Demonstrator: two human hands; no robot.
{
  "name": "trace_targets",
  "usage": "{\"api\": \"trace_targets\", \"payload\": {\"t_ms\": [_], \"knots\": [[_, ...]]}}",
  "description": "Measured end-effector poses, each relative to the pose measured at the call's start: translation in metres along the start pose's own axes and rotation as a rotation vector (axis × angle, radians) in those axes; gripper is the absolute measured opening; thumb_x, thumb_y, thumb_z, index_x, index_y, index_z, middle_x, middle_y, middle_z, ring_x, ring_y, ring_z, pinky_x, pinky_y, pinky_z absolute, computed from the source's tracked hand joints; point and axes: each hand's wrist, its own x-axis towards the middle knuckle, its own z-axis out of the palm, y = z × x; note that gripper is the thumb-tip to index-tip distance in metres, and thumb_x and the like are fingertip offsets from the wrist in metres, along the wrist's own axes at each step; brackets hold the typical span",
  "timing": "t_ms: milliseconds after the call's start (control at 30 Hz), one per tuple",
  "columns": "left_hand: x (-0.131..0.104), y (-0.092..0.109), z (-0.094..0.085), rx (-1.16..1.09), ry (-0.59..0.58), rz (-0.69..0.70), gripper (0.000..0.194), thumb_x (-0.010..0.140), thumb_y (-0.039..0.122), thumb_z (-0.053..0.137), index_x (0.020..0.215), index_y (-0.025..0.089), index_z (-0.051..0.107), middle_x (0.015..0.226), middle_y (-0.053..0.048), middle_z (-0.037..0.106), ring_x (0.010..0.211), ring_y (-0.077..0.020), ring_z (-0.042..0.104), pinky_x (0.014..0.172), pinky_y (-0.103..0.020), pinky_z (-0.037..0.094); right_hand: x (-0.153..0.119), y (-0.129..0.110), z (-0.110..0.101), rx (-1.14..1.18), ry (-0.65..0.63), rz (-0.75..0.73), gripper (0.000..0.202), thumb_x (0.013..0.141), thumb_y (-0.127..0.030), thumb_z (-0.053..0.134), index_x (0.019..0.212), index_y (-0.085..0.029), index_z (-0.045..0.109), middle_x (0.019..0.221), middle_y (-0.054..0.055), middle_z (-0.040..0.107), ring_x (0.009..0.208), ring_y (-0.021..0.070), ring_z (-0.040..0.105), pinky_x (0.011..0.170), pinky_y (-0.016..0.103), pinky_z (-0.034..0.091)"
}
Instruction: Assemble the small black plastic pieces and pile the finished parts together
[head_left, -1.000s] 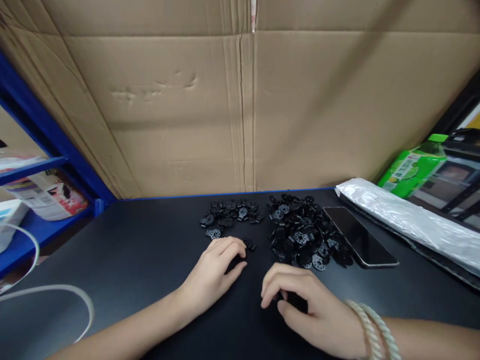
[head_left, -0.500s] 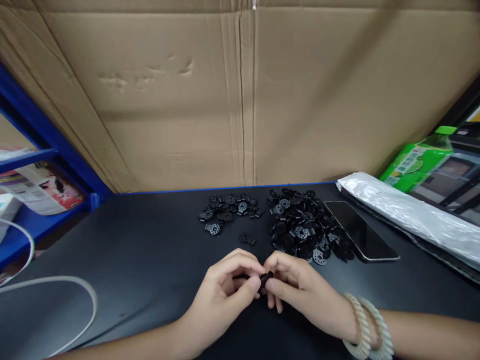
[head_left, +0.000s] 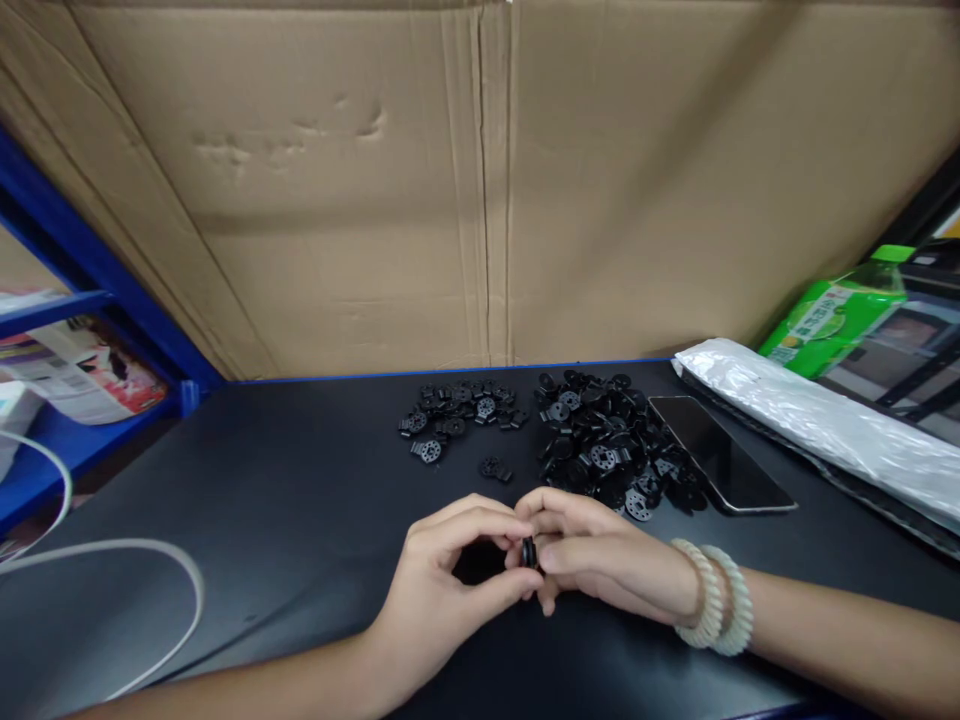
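Grip: left hand (head_left: 442, 575) and right hand (head_left: 611, 562) both pinching small black part (head_left: 529, 552), lower middle of frame. Looks mid-piece tbh. Small pile (head_left: 485, 408) center, bigger pile (head_left: 602, 457) right of it; can't tell which's done.

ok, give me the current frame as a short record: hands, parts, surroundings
left hand: thumb and fingertips pinching small black part
right hand: fingertips on the same part
right wrist: two twisted bands
larger pile: black parts, right of smaller group
lone part: nearer the hands than smaller group
phone: right of larger pile, screen dark
silver package: right of phone
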Motion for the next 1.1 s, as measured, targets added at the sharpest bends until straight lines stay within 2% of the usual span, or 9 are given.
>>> {"api": "trace_targets", "payload": {"t_ms": [100,233,500,767,967,1100], "knots": [[0.002,-0.001,0.002,0.137,-0.028,0.087,0.025,0.069,0.007,0.076,0.091,0.019,0.073,0.080,-0.004,0.070,0.068,-0.0150,0.064,0.066,-0.025,0.054,0.002,-0.002,0.001,0.026,-0.022,0.017,0.036,0.069,-0.012,0.065,0.102,-0.016,0.052,0.090,0.003,0.059,0.079,0.0120,0.058,0.069,0.027,0.049],[0.004,-0.002,0.005,0.185,-0.055,0.165,0.028,0.069,0.006,0.075,0.093,0.020,0.072,0.085,-0.005,0.071,0.073,-0.0162,0.066,0.068,-0.024,0.055,0.005,-0.002,0.003,0.001,-0.008,0.040,0.042,0.060,-0.003,0.055,0.100,-0.016,0.051,0.086,0.001,0.058,0.079,0.0127,0.057,0.067,0.027,0.049],[0.005,0.002,0.005,0.203,-0.137,0.090,0.024,0.070,0.007,0.074,0.091,0.019,0.074,0.085,-0.005,0.068,0.063,-0.0116,0.059,0.060,-0.021,0.052,0.010,-0.003,0.008,-0.064,-0.018,0.088,0.048,0.052,-0.004,0.045,0.098,-0.017,0.048,0.087,0.000,0.053,0.084,0.0144,0.055,0.061,0.025,0.050],[0.006,0.005,0.009,0.154,-0.132,0.073,0.019,0.072,0.009,0.071,0.088,0.019,0.076,0.082,-0.005,0.069,0.058,-0.0113,0.054,0.054,-0.021,0.050,0.011,0.000,0.005,-0.236,-0.080,0.092,0.045,0.057,-0.006,0.043,0.101,-0.019,0.045,0.090,-0.001,0.048,0.084,0.0142,0.056,0.068,0.029,0.051],[0.002,0.007,0.010,0.167,-0.150,0.081,0.017,0.073,0.008,0.068,0.084,0.019,0.076,0.075,-0.004,0.065,0.057,-0.0115,0.056,0.053,-0.021,0.050,0.008,-0.007,0.009,-0.399,-0.133,0.009,0.037,0.061,-0.006,0.041,0.095,-0.019,0.044,0.087,-0.001,0.046,0.078,0.0125,0.051,0.067,0.026,0.047],[0.001,0.006,0.010,0.183,-0.147,0.102,0.018,0.071,0.004,0.066,0.078,0.017,0.074,0.071,-0.003,0.063,0.057,-0.0112,0.055,0.053,-0.020,0.049,0.007,-0.005,0.009,-0.500,-0.135,-0.028,0.042,0.063,-0.003,0.039,0.101,-0.020,0.047,0.089,0.000,0.046,0.080,0.0129,0.049,0.070,0.026,0.044]]}}
